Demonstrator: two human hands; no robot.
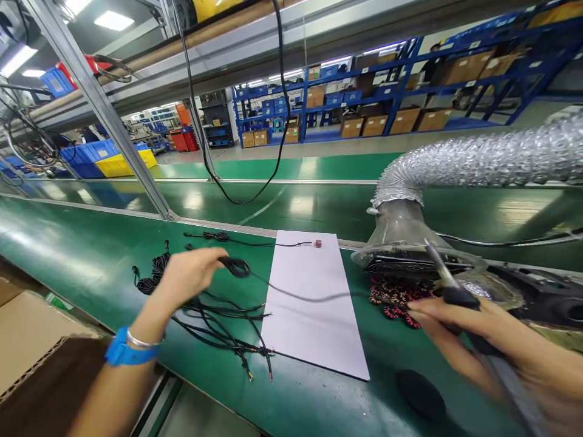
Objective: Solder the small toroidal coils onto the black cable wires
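The camera sits on the person's head and looks forward and down over the green bench [91, 255], which spreads across the frame from nine o'clock to five. Both hands are close to the lens: the left hand [194, 270] toward eight, the right hand [485, 340] larger in view at four. The view is wide, reaching past the bench to distant blue shelves [305, 100] around twelve and ceiling lights [113, 21] near ten.

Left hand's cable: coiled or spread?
Partly coiled: the cable loops beside the left hand, and one length stretches over the white board.
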